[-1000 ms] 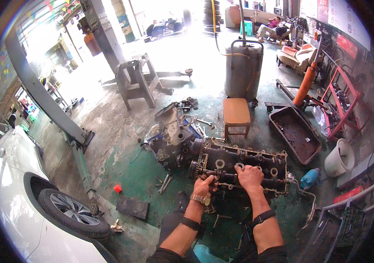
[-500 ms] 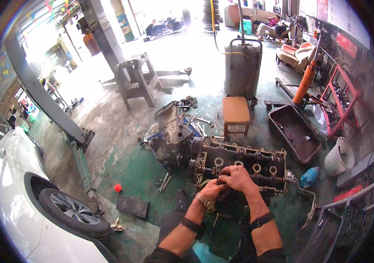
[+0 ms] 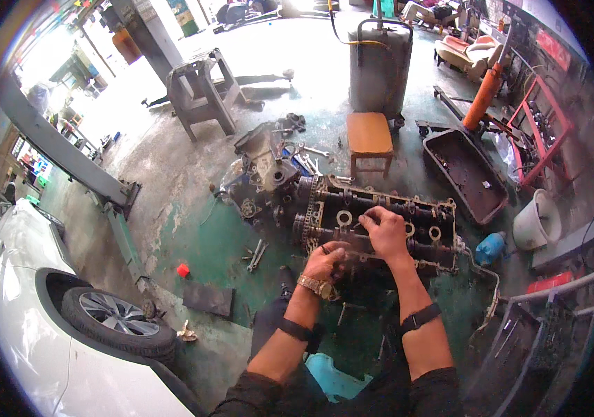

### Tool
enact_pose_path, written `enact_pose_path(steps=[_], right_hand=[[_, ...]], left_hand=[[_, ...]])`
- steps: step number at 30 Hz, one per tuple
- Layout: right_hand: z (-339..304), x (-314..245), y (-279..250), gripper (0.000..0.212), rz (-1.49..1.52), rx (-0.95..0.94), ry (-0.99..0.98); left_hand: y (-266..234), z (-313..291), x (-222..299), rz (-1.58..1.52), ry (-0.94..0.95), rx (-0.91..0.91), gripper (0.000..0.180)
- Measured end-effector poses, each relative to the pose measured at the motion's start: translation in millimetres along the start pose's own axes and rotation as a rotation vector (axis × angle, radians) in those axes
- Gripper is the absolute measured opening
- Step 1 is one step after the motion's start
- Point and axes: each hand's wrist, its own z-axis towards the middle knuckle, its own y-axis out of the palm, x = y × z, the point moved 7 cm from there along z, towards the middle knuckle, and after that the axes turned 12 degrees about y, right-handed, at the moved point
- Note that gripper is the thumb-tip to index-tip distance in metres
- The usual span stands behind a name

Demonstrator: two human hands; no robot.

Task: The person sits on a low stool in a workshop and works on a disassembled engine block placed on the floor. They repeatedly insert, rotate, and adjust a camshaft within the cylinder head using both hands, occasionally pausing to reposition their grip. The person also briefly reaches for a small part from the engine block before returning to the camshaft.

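An engine's cylinder head (image 3: 422,249) lies in front of me, dark inside, with pale round rings along its middle and a chain (image 3: 312,217) at its left end. Over its middle my right hand (image 3: 385,231) is closed in a pinch, fingertips pointing left; what they hold is too small to make out. My left hand (image 3: 327,260), with a watch on its wrist, is at the near left edge of the head, fingers curled closed. Something dark shows by its fingertips, but I cannot tell what. The two hands are apart.
Dirty engine parts (image 3: 262,170) and wrenches (image 3: 258,256) lie on the floor to the left. Beyond stand a wooden stool (image 3: 370,135), a grey tank (image 3: 380,69) and a dark tray (image 3: 467,177). A white bucket (image 3: 538,219) is right; a white car (image 3: 26,306) is left.
My hands were together over the near side of the cylinder head. They have parted: the right moved up and over the head's middle, the left stayed nearer the edge. The view has tilted down.
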Motion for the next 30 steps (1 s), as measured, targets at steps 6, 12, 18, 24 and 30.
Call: enact_pose_path(steps=[6, 12, 18, 24, 30], right_hand=[[1.8, 1.8, 12.0, 0.024, -0.041, 0.008, -0.041], [2.2, -1.0, 26.6, 0.025, -0.103, -0.01, -0.067], [-1.9, -9.3, 34.6, 0.023, -0.25, 0.035, -0.128], [-0.4, -3.0, 36.2, 0.023, -0.349, 0.031, -0.074], [-7.6, -15.3, 42.9, 0.024, -0.377, 0.076, -0.214]], left_hand=[[-16.5, 2.1, 4.5, 0.045, 0.085, 0.125, 0.015], [-22.3, 8.6, -0.3, -0.014, 0.127, 0.146, 0.014], [-26.1, 9.4, -3.4, -0.05, 0.095, 0.161, 0.015], [-22.5, 7.2, -0.8, -0.015, 0.096, 0.16, 0.01], [-20.6, 6.6, 2.6, 0.07, 0.119, 0.109, 0.014]])
